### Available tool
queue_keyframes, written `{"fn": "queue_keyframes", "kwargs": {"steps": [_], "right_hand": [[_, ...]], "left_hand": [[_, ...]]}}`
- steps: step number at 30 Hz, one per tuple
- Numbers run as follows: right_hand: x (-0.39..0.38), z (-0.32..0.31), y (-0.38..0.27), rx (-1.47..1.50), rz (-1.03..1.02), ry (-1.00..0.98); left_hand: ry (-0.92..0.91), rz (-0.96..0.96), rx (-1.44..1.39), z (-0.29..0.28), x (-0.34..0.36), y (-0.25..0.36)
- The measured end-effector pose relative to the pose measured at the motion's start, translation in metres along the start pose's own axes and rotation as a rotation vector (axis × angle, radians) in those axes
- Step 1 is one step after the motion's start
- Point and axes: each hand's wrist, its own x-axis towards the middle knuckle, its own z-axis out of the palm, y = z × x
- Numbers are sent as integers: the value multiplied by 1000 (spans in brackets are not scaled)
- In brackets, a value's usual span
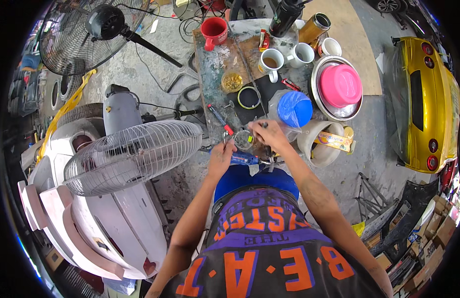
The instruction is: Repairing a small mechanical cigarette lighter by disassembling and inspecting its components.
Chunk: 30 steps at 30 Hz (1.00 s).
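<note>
My left hand (222, 153) is closed at the near edge of the worktable, fingertips pinched. A small thin metal piece seems to stand up from them, too small to name. My right hand (269, 135) is closed around a slim dark tool (264, 126), mostly covered by the fingers. Between the hands sits a small clear round dish (244, 139) with a yellow-green spot at its side. A red-and-dark pen-like tool (220, 119) lies just beyond my left hand. Below the dish, near my lap, is a blue tool body (245, 158) with metal parts beside it.
Farther up the table (210, 64) stand a red mug (214, 33), white mugs (271, 63), an amber glass dish (232, 81) and a tape roll (248, 98). At right are a blue lid (295, 109), pink bowl (341, 85) and bucket (323, 156). Fans (135, 158) crowd the left.
</note>
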Motion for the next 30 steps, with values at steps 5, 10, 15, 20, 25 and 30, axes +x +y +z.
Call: {"fn": "queue_keyframes", "kwargs": {"steps": [5,10,15,20,25,30], "right_hand": [[42,10,30,415,173,92],[48,24,44,320,209,214],[55,25,53,274,215,311],[60,21,57,220,258,333],[56,19,54,292,223,264],[46,17,46,400,218,112]], "left_hand": [[309,121,116,37,55,-30],[428,184,265,39,87,-51],[367,126,204,35,83,-38],[342,239,334,30,66,-23],[278,360,354,35,65,-17],[275,429,423,32,72,-31]]}}
